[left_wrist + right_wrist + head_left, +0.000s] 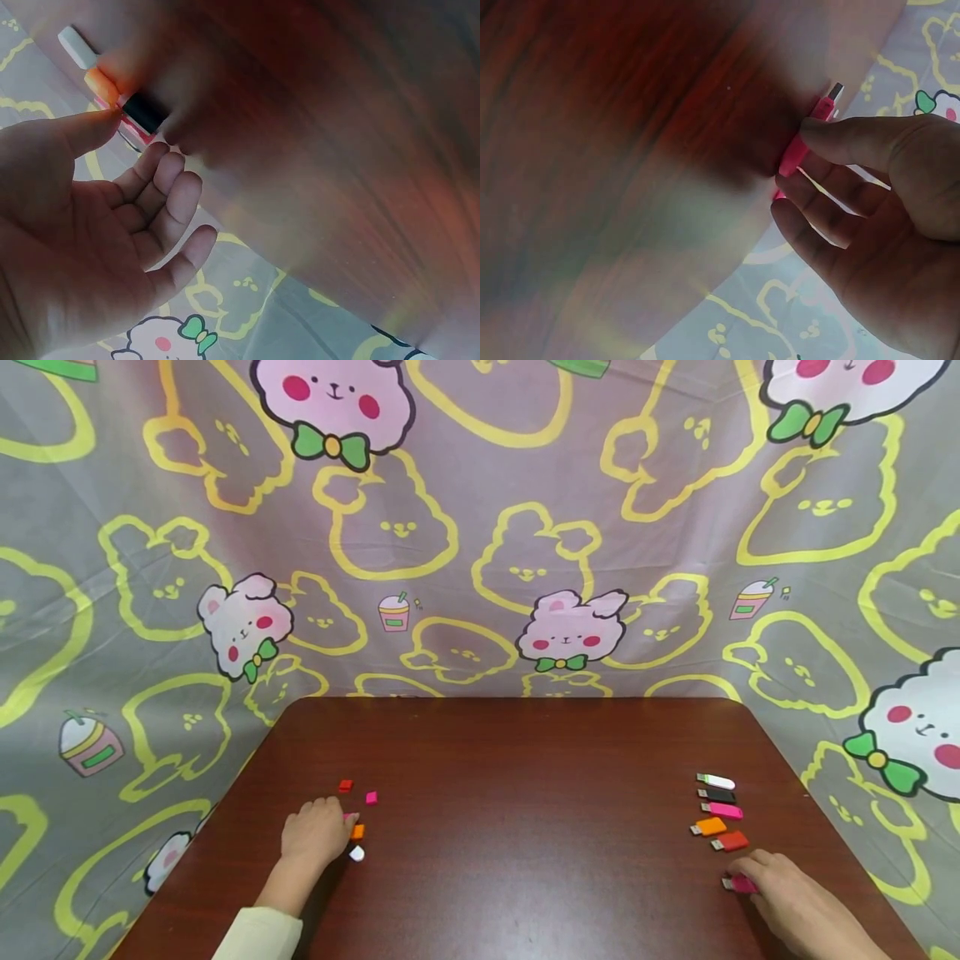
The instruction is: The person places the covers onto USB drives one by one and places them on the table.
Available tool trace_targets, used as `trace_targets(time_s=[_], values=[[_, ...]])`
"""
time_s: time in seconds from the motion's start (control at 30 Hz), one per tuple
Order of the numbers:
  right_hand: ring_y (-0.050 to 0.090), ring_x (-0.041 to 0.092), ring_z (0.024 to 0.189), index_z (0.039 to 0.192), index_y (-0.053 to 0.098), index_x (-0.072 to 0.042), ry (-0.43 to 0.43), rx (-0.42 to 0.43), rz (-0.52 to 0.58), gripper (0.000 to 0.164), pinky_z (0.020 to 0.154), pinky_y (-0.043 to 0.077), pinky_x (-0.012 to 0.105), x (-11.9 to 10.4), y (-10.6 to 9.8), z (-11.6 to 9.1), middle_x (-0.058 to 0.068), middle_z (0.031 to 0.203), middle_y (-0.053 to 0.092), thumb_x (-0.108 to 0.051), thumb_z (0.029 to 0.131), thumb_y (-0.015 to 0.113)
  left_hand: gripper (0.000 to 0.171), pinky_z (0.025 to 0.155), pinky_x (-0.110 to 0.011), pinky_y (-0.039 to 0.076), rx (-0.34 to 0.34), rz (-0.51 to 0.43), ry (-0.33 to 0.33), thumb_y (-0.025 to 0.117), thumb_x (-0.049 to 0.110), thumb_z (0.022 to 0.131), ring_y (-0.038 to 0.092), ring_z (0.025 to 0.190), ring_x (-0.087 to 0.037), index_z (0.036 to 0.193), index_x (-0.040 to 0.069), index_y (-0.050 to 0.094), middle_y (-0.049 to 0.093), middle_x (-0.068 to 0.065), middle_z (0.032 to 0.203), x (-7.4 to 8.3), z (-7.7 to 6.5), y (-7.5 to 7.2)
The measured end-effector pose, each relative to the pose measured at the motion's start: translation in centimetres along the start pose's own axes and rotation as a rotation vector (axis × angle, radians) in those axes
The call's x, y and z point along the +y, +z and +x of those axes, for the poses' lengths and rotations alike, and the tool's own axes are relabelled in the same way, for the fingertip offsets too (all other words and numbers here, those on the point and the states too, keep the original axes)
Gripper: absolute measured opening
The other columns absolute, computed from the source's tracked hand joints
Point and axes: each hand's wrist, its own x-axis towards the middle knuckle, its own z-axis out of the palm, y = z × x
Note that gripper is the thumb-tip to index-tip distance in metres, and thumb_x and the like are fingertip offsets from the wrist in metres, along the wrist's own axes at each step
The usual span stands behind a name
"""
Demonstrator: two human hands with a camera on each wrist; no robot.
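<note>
In the head view my left hand (315,833) reaches down at the table's left, among small caps: red (346,785), pink (371,797), orange (358,832) and white (357,853). Another pink cap (350,817) is partly hidden beside its thumb. The left wrist view shows a black cap (144,112) by the thumb tip, with the thumb and loosely bent fingers apart; exact contact is unclear. Over on the right, my right hand (787,893) pinches a dark pink USB flash drive (804,142) between thumb and fingers, its metal plug pointing outward.
Beyond the right hand lie several USB flash drives with bare plugs: white (720,782), black (718,795), pink (723,811), orange (710,827) and red (731,842). The brown table (510,827) spans between the hands. A patterned cloth (480,552) surrounds it.
</note>
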Motion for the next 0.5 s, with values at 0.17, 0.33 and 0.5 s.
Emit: trace_targets(time_s=[0.17, 0.33, 0.5], values=[[0.049, 0.015, 0.076, 0.094, 0.062, -0.018, 0.056, -0.064, 0.01, 0.024, 0.069, 0.05, 0.036, 0.01, -0.02, 0.3, -0.005, 0.083, 0.055, -0.016, 0.074, 0.075, 0.039, 0.074, -0.054, 0.042, -0.044, 0.0, -0.006, 0.061, 0.031, 0.087, 0.055, 0.084, -0.038, 0.097, -0.007, 0.059, 0.059, -0.019, 0.084, -0.02, 0.36, -0.2], [0.048, 0.015, 0.073, 0.091, 0.06, -0.015, 0.069, -0.077, 0.011, 0.02, 0.066, 0.048, 0.034, -0.02, 0.06, 0.44, -0.005, 0.079, 0.052, -0.012, 0.077, 0.073, 0.036, 0.074, -0.052, 0.044, -0.048, -0.029, -0.017, 0.062, 0.027, 0.085, 0.055, 0.078, -0.035, 0.095, -0.007, 0.058, 0.058, -0.017, 0.08, -0.14, 0.59, -0.34], [0.046, 0.016, 0.072, 0.093, 0.057, -0.013, 0.112, -0.095, 0.038, 0.021, 0.065, 0.046, 0.035, -0.18, -0.29, 0.72, -0.003, 0.076, 0.051, -0.012, 0.078, 0.072, 0.03, 0.066, -0.051, 0.048, -0.003, -0.091, -0.013, 0.064, 0.02, 0.083, 0.058, 0.067, -0.036, 0.089, -0.007, 0.054, 0.059, -0.02, 0.073, -0.56, 0.67, -0.73]])
